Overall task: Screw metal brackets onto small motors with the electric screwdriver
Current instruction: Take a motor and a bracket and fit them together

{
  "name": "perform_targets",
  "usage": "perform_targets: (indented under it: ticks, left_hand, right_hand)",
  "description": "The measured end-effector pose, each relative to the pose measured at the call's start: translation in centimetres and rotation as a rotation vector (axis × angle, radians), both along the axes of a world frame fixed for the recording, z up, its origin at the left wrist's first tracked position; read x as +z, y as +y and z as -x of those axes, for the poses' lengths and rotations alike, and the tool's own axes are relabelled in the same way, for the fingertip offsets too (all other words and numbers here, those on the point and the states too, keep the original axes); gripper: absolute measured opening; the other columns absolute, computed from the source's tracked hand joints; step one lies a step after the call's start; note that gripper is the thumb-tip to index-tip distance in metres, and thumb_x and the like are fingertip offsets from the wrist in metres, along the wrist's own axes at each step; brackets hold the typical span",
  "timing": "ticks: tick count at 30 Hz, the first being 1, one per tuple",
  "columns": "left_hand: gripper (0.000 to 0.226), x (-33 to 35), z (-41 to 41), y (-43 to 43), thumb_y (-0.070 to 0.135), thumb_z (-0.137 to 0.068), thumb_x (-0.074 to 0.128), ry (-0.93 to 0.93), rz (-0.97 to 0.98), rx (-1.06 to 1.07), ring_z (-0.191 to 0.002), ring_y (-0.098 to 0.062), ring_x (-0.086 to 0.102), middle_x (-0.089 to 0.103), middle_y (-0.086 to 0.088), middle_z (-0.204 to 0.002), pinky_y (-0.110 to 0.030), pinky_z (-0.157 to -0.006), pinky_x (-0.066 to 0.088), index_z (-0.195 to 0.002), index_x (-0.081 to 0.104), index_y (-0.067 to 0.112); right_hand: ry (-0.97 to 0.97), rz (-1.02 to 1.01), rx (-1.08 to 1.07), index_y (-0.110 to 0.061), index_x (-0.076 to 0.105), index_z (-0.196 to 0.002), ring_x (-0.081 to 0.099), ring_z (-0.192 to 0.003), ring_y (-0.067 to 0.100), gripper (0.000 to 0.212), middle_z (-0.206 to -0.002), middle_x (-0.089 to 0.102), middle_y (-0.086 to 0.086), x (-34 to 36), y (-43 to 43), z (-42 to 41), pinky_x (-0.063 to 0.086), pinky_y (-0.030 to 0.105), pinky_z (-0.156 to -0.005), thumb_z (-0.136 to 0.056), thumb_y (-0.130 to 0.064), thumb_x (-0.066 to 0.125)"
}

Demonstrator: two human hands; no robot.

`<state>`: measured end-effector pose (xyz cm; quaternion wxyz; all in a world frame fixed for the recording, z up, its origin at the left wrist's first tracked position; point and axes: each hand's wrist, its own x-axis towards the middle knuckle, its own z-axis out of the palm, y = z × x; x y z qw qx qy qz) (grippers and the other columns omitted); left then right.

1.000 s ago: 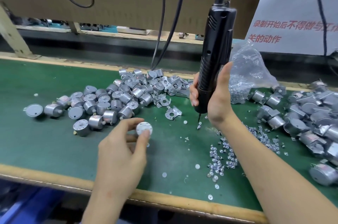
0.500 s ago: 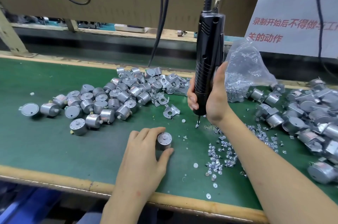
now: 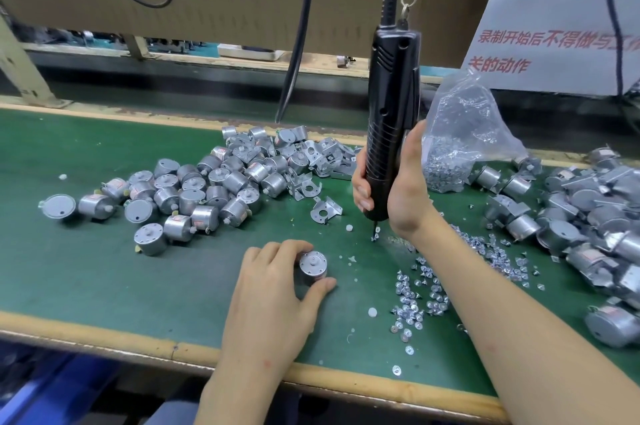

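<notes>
My left hand (image 3: pixel 273 289) grips a small round silver motor (image 3: pixel 312 266) standing shaft-up on the green mat (image 3: pixel 86 272), thumb and fingers curled around its sides. My right hand (image 3: pixel 398 189) holds the black electric screwdriver (image 3: pixel 391 119) upright; the tool hangs from a cable and clip. Its bit tip (image 3: pixel 375 234) points down at a screw on the mat, to the right of the motor and apart from it. A loose metal bracket (image 3: pixel 325 211) lies just behind the motor. Several loose screws (image 3: pixel 419 296) are scattered under my right forearm.
A pile of bare motors (image 3: pixel 194 189) and brackets (image 3: pixel 322 157) covers the mat's back left. A clear bag of screws (image 3: pixel 460 144) stands behind my right hand. Motors with brackets fitted (image 3: pixel 588 216) are heaped at the right. The wooden table edge (image 3: pixel 104 334) runs along the front.
My left hand brought the motor down from in the air, set it shaft-up on the mat and keeps its grip. The screwdriver stays upright with its bit near the mat.
</notes>
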<state>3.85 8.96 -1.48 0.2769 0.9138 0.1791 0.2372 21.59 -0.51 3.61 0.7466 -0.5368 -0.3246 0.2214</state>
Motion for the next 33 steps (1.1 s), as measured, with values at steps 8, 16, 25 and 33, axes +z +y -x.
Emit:
perform_targets:
  ticks: [8,16,25,33]
  left_hand:
    - [0.036,-0.2,-0.1,0.1,0.041,-0.078,0.078,-0.012,-0.007,0.005,-0.095,-0.011,0.046,0.058,0.017,-0.097,-0.018,-0.079,0.033,-0.107,0.063,0.027]
    - [0.045,1.3,-1.0,1.2,0.061,-0.084,0.051,-0.083,0.035,0.012,-0.092,-0.012,0.051,0.061,0.017,-0.099,-0.023,-0.082,0.037,-0.112,0.063,0.028]
    - [0.049,3.1,-8.7,4.8,0.019,-0.094,0.062,0.226,-0.293,-0.357,-0.123,-0.021,0.045,0.047,0.011,-0.143,-0.04,-0.105,0.039,-0.139,0.048,0.03]
    - [0.043,2.5,-10.2,6.2,0.03,-0.098,0.056,0.35,-0.374,-0.392,-0.117,-0.024,0.045,0.051,0.002,-0.129,-0.04,-0.101,0.04,-0.141,0.051,0.028]
  right_hand:
    - [-0.002,0.007,0.007,-0.016,0.054,-0.067,0.038,-0.041,0.018,0.086,-0.054,0.045,0.003,-0.2,0.1,0.1,0.036,0.025,-0.046,-0.061,-0.101,0.039]
    - [0.018,-0.006,0.019,-0.017,0.055,-0.066,0.037,-0.041,0.017,0.086,-0.054,0.045,0.002,0.0,0.0,0.2,0.036,0.023,-0.046,-0.06,-0.101,0.039]
    - [-0.006,-0.059,0.046,-0.012,0.053,-0.068,0.038,-0.04,0.018,0.088,-0.053,0.046,0.002,1.3,-0.3,0.8,0.037,0.024,-0.046,-0.062,-0.099,0.039]
    - [-0.006,-0.059,0.062,-0.011,0.052,-0.07,0.038,-0.041,0.019,0.09,-0.053,0.044,0.003,1.7,-0.2,1.3,0.036,0.025,-0.046,-0.059,-0.1,0.041]
